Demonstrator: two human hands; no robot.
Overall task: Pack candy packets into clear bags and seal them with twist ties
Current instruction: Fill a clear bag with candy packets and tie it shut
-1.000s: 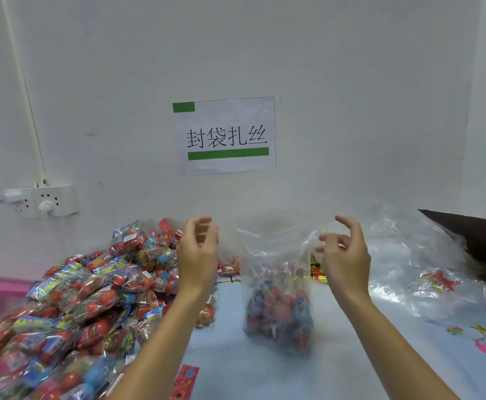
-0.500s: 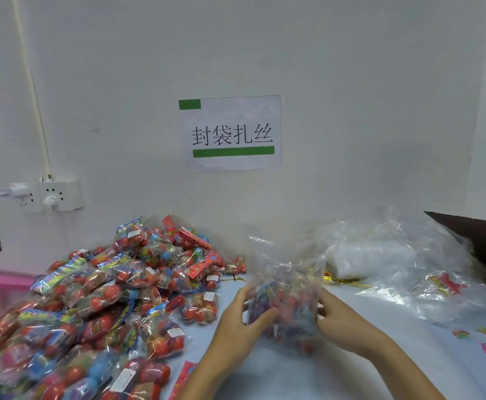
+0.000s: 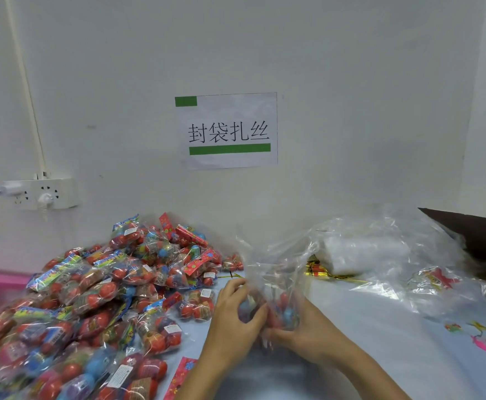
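Candy bag (image 3: 267, 287) blurred between hands

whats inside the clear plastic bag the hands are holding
Through the clear plastic bag, held between the left hand and the right hand, red and blue round candies show, blurred. The fingers cover the bag's lower part, so the count cannot be told.
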